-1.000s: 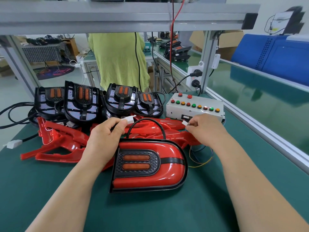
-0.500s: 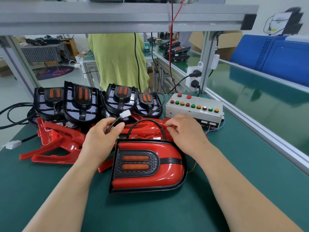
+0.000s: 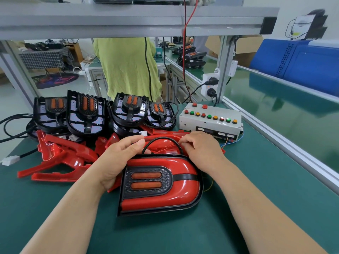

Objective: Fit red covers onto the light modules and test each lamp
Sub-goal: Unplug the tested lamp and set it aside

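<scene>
A lamp point(image 3: 161, 184) with its red cover fitted lies flat on the green mat in front of me. A black cable point(image 3: 161, 139) loops up from its far edge. My left hand point(image 3: 117, 160) curls round the lamp's far left corner, thumb beside the cable. My right hand point(image 3: 201, 151) grips the far right corner, its fingertips curled by the cable's other end. The cable's white plug point(image 3: 143, 133) lies loose just behind my left hand. Several bare black light modules point(image 3: 86, 114) stand at the back, with loose red covers point(image 3: 60, 156) piled in front of them.
A white test box point(image 3: 211, 120) with coloured buttons, two of them lit, sits behind my right hand. A person in a yellow-green top point(image 3: 126, 70) stands beyond the bench. An aluminium rail point(image 3: 275, 140) borders the mat on the right. Another white connector point(image 3: 10, 160) lies far left.
My left hand let go of the white plug and dropped to the lamp's corner. My right hand came back from the test box to the lamp's far right edge.
</scene>
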Demonstrator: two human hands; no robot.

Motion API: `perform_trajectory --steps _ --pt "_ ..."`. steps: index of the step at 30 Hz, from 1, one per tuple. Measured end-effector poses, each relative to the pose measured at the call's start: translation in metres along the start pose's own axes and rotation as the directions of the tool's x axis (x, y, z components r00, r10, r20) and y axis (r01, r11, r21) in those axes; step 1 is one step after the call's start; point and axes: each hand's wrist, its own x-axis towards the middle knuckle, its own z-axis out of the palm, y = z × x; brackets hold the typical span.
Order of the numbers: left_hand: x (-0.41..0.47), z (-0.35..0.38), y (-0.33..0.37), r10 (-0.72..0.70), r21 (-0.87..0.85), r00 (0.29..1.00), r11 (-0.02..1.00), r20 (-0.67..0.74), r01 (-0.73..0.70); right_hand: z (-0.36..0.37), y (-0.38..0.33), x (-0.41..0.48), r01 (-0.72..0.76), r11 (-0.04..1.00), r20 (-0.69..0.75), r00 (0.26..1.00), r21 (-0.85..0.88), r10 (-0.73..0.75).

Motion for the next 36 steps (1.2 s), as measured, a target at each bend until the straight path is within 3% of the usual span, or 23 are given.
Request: perform_trajectory --steps 3,7,11,18,22,26,29,33,36 --pt "-0.001 0.001 0.001 0.003 0.112 1.0 0.994 0.03 -0.006 0.001 0.0 0.0 -0.005 1.0 0.0 1.0 0.004 0.005" --pt "-0.002 0.001 0.003 0.087 0.405 0.996 0.912 -0.023 -0.07 0.002 0.0 0.001 -0.015 1.0 -0.009 1.0 -0.01 0.014" --pt "-0.002 0.003 0.0 0.123 0.451 0.989 0.889 -0.081 -0.074 0.003 0.0 0.001 -0.02 1.0 -0.01 1.0 -0.016 0.02" --pt "0.001 0.009 -0.001 0.136 0.235 0.977 0.967 -0.165 -0.095 -0.001 0.001 -0.002 -0.054 0.99 -0.045 0.997 0.131 0.061" --pt "0.003 0.004 0.001 0.066 0.039 0.947 0.998 -0.314 -0.057 -0.006 -0.002 -0.004 -0.043 0.927 -0.221 0.966 0.372 0.133" --pt "0.005 0.002 0.0 -0.049 -0.236 0.888 0.969 -0.457 -0.068 -0.009 -0.012 -0.007 0.063 0.88 -0.359 0.925 0.47 0.125" --pt "0.006 0.005 0.001 -0.101 -0.378 0.85 0.918 -0.517 -0.12 -0.007 -0.02 -0.009 0.086 0.829 -0.298 0.949 0.553 0.101" --pt "0.004 0.012 0.003 -0.12 -0.453 0.834 0.876 -0.539 -0.167 -0.003 -0.021 -0.011 0.099 0.676 -0.125 0.992 0.73 -0.011" --pt "0.001 0.021 0.007 -0.123 -0.484 0.839 0.856 -0.53 -0.18 -0.004 -0.024 -0.012 -0.024 0.349 0.086 0.983 0.937 -0.163"
